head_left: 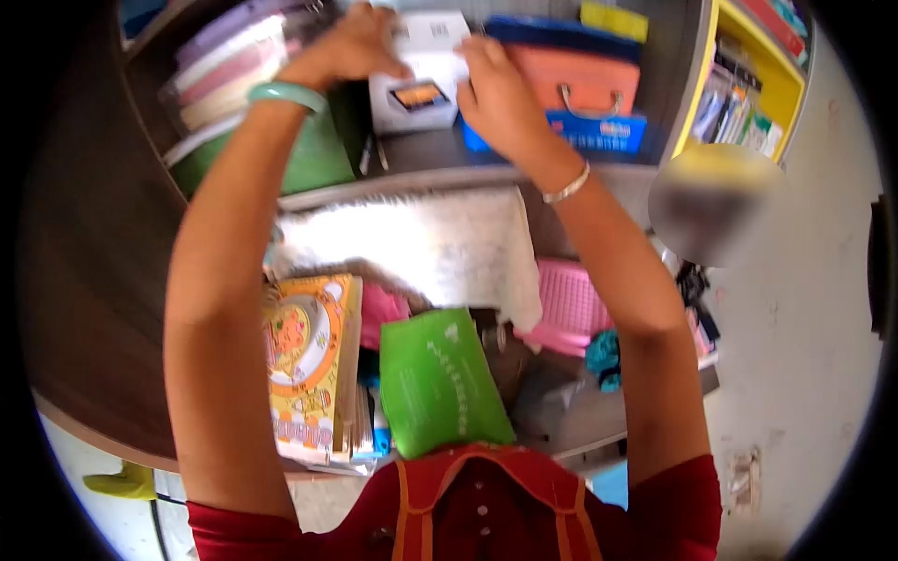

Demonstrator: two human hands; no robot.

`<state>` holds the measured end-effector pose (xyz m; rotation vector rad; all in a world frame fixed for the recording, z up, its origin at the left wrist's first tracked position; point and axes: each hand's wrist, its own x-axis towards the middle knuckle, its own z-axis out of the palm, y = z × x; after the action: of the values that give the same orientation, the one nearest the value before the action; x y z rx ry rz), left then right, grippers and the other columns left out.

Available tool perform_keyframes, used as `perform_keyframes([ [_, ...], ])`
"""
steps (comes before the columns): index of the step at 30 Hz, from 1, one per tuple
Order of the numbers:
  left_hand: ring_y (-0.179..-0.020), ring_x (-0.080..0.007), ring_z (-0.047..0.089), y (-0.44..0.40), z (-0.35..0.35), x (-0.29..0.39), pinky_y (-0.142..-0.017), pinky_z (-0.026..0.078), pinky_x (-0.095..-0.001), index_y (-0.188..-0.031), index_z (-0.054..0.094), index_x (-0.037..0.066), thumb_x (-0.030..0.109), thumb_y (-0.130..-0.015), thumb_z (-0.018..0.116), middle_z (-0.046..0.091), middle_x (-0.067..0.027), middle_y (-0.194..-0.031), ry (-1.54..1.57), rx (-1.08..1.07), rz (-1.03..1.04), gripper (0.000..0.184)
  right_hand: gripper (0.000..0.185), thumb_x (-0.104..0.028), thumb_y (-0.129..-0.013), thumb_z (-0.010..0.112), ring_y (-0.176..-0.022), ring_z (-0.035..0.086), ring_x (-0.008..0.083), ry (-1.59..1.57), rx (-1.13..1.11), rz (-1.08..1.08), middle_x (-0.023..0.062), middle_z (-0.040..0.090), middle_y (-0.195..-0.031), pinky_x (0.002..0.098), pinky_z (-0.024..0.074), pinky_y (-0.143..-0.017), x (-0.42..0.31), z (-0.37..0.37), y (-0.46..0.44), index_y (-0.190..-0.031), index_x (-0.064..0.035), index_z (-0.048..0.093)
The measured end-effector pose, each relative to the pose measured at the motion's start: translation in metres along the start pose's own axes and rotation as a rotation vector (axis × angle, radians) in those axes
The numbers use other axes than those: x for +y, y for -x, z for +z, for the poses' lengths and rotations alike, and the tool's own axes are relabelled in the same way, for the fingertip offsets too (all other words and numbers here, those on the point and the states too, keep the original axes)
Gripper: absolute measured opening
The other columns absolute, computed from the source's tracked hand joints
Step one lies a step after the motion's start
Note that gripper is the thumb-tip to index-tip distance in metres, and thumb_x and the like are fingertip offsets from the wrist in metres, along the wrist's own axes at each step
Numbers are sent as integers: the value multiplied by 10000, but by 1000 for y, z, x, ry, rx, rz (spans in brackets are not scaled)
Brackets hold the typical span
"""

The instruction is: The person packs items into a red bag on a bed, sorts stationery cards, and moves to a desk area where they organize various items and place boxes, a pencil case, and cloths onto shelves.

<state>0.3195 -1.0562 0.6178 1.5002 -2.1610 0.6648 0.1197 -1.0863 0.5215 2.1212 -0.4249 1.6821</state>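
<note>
A white box (416, 98) with a picture of a tablet-like device on its front stands upright on the shelf between my hands. My left hand (351, 45), with a pale green bangle at the wrist, holds the box's left side, thumb over its front. My right hand (500, 93) grips the upper right edge, its fingertips by the top corner. Two thin pen-like sticks (374, 154) lean just below the box. To the right, an orange case (580, 79) with a metal handle rests on a blue box (603, 133).
Stacked folders (224, 79) and a green container (271, 154) fill the shelf's left. Below lie a white cloth (421, 238), a yellow illustrated book (304, 365), a green packet (440, 383) and a pink basket (566, 304). A yellow-framed bookshelf (748, 84) stands at right.
</note>
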Motion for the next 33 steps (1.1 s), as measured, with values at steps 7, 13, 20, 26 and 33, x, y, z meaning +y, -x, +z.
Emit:
perform_keyframes([
  [7,-1053,-355,425,68,-62,124,-931,373,-385,-1232,403,-8,174,-597,775,390,-199,-1113,-42,312,167,759,345,27,-753,494,-1064,483,355,-101,177,1,228,479,-1167,389,416,-858,-45,-79,10,-1097,20,492],
  [13,-1062,-330,433,141,-60,191,-942,373,-377,-1305,352,46,113,-603,766,386,-160,-1115,243,209,258,818,283,15,-720,557,-869,551,353,-8,86,67,158,569,-1026,395,448,-772,-113,-184,75,-1003,0,568],
  [20,-1122,-395,400,213,86,265,-946,388,-402,-1306,377,89,276,-583,796,343,-231,-1213,663,-211,33,856,240,21,-735,570,-1046,497,330,31,-244,656,172,522,-1166,390,381,-900,-150,-227,229,-969,-33,556],
  [26,-1098,-402,400,253,158,351,-936,370,-433,-1277,384,45,305,-610,783,354,-246,-1185,835,-251,10,820,241,23,-719,562,-1051,484,335,185,-294,874,157,523,-1162,396,379,-900,-165,-278,295,-951,-40,547],
  [33,-1089,-424,367,301,213,431,-914,381,-450,-1271,338,22,286,-627,770,320,-236,-1184,1062,-429,-47,819,214,14,-713,531,-1058,491,322,173,-351,1049,150,537,-1146,398,379,-909,-167,-343,369,-919,-30,570],
])
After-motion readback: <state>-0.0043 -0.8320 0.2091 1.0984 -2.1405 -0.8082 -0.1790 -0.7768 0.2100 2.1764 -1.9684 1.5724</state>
